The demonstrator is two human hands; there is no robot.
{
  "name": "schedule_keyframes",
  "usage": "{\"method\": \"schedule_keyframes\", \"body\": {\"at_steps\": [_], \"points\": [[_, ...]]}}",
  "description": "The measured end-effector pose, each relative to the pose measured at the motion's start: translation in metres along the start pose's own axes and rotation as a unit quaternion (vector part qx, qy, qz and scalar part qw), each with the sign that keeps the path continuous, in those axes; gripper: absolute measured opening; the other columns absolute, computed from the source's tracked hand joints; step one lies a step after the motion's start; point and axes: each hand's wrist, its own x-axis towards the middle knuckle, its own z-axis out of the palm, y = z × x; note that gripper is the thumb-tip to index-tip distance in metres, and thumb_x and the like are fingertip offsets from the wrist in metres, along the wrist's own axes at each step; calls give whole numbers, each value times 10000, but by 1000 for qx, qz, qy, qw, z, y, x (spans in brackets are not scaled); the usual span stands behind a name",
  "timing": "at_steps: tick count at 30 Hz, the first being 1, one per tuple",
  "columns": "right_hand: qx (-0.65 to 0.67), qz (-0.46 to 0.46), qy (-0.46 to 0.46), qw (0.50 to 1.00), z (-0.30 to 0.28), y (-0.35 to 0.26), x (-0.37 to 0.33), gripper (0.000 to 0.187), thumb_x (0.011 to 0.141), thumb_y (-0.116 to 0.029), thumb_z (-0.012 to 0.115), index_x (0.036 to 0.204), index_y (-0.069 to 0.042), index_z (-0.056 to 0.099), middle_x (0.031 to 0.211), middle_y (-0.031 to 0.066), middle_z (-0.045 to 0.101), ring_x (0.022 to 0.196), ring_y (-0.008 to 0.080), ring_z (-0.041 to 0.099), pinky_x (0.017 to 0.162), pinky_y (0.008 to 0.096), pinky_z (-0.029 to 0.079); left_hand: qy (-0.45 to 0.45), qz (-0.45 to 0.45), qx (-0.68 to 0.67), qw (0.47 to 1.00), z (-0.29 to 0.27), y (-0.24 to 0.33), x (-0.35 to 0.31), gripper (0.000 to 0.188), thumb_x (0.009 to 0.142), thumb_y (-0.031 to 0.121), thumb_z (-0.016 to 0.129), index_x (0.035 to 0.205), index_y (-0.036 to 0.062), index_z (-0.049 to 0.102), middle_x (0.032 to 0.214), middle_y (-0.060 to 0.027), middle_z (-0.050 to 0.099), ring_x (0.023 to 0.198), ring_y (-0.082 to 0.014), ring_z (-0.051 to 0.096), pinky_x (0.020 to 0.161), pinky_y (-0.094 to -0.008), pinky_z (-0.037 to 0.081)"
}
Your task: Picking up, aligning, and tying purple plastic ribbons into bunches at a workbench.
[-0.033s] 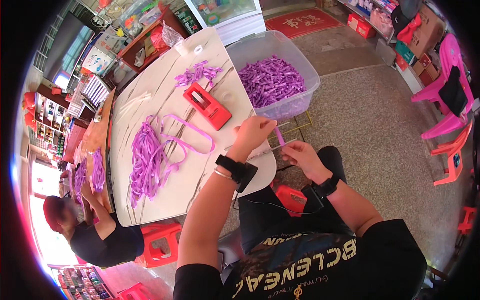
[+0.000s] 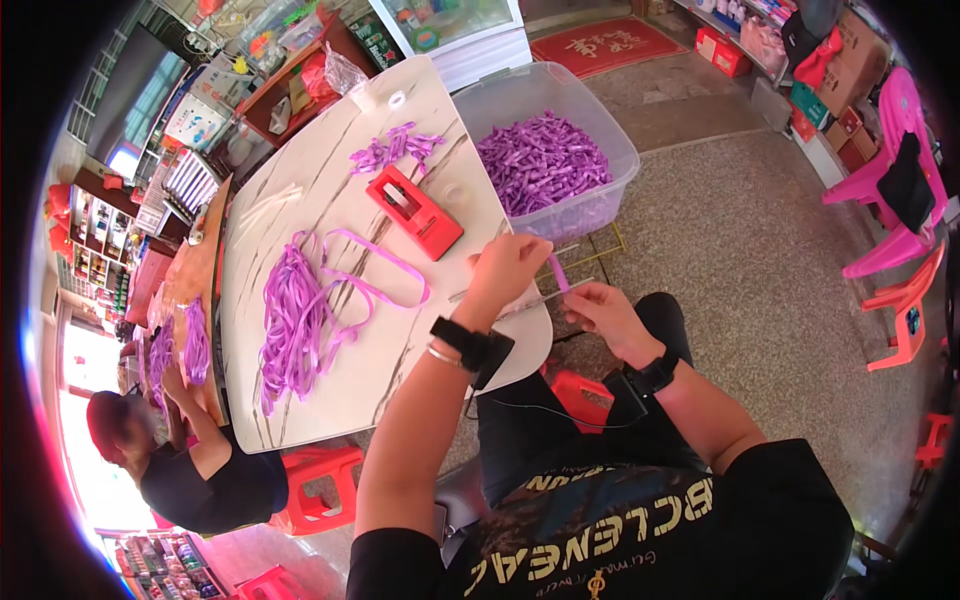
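Over the table's near right corner, a short length of purple ribbon (image 2: 558, 272) runs between my two hands. Its upper end is pinched by my left hand (image 2: 512, 262), which is closed with the fingertips pressed together. My right hand (image 2: 606, 312) is also closed, its thumb and finger at the ribbon's lower end. A thin, light rod-like thing (image 2: 540, 298) crosses just below the ribbon by my right fingertips; its kind is too small to tell. To the left, a long bundle of purple ribbon (image 2: 292, 325) lies loose, with one loop trailing toward my left wrist.
On the white marbled table (image 2: 350, 400) are a red tape dispenser (image 2: 415, 212), a small pile of folded ribbon pieces (image 2: 395, 148) and pale strips (image 2: 270, 205). A clear bin (image 2: 625, 165) of purple pieces stands beyond. A person (image 2: 200, 470) sits at left; pink chairs (image 2: 890, 180) stand at right.
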Motion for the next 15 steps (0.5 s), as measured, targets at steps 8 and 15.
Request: {"method": "schedule_keyframes", "body": {"at_steps": [8, 15], "points": [[-47, 7, -27, 998, -2, -13, -2, 191, 811, -225, 594, 905, -59, 582, 754, -32, 567, 632, 26, 484, 515, 162, 339, -108, -86, -417, 898, 10, 9, -81, 401, 910, 373, 377, 1018, 14, 519, 539, 21, 342, 495, -64, 314, 471, -206, 255], [-72, 38, -52, 995, -6, -19, 1, 218, 807, -249, 595, 915, -60, 576, 747, -34, 548, 622, 29, 463, 514, 165, 341, -179, -210, -701, 657, 29, 28, -94, 547, 909, 478, 290, 1328, 136, 202, 582, 28, 312, 493, -78, 280, 498, -215, 262]]}}
